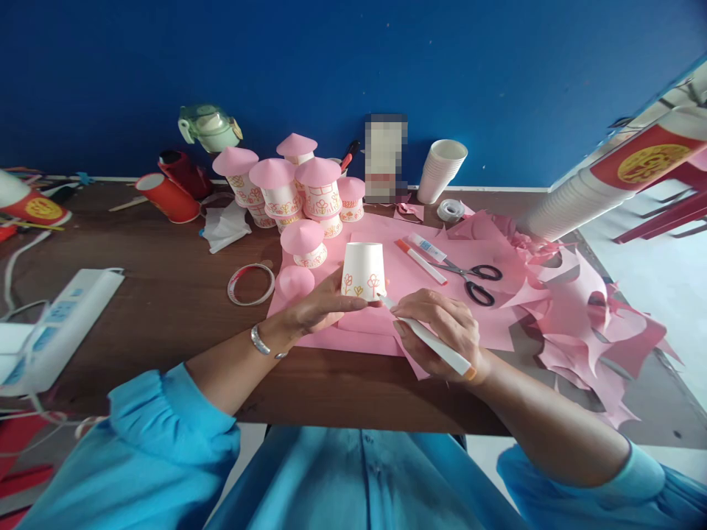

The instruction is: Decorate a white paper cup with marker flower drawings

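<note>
My left hand [320,303] grips an upside-down white paper cup [363,261] by its lower part, over the pink paper [370,341]. Flowers in red and orange lines run along the cup's lower edge. In my right hand [442,327] is a white marker [434,344] with an orange end, its tip at the drawn flower on the right of the cup. Just beyond the left hand stand several decorated cups with pink cone roofs [317,171]. A pink paper cone [297,283] lies beside that hand, partly behind it.
Black-handled scissors [479,283], another marker [423,263] and a glue tube [426,247] lie on the pink paper. Pink offcuts [596,316] cover the right side. A tape roll [250,285] and a white power strip [66,324] are at left. Stacked white cups [442,171] stand behind.
</note>
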Tool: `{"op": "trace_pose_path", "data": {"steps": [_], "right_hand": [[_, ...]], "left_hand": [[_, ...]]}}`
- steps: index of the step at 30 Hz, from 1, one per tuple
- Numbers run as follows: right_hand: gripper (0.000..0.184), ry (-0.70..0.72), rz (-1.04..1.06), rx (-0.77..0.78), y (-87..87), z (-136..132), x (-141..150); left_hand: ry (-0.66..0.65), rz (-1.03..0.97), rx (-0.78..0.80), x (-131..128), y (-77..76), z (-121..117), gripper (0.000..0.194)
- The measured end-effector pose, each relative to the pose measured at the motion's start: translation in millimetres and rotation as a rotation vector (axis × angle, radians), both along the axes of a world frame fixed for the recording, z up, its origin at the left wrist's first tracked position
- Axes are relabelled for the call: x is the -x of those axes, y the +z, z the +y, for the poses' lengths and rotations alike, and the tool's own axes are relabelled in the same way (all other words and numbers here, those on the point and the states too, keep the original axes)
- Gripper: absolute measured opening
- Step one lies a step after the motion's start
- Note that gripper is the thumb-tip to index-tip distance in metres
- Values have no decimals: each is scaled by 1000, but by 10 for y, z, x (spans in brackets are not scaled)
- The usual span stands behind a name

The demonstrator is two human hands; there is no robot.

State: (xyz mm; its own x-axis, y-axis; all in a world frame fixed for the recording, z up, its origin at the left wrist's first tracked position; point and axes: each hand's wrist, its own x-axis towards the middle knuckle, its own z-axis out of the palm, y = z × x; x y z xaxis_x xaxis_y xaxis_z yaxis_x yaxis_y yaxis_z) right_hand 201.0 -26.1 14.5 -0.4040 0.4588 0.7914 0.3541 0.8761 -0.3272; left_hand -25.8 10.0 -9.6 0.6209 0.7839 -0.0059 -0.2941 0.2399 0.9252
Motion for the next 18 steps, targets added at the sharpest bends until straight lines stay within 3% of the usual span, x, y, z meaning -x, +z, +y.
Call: {"op": "trace_pose_path", "data": {"steps": [4, 18], "right_hand": [[28, 25, -13, 10, -9, -8, -4], [29, 23, -9, 17, -37, -3, 10]], "left_hand": [[-21, -18, -5, -1, 0, -1, 56], [-33, -56, -7, 1, -41, 24, 55]]}}
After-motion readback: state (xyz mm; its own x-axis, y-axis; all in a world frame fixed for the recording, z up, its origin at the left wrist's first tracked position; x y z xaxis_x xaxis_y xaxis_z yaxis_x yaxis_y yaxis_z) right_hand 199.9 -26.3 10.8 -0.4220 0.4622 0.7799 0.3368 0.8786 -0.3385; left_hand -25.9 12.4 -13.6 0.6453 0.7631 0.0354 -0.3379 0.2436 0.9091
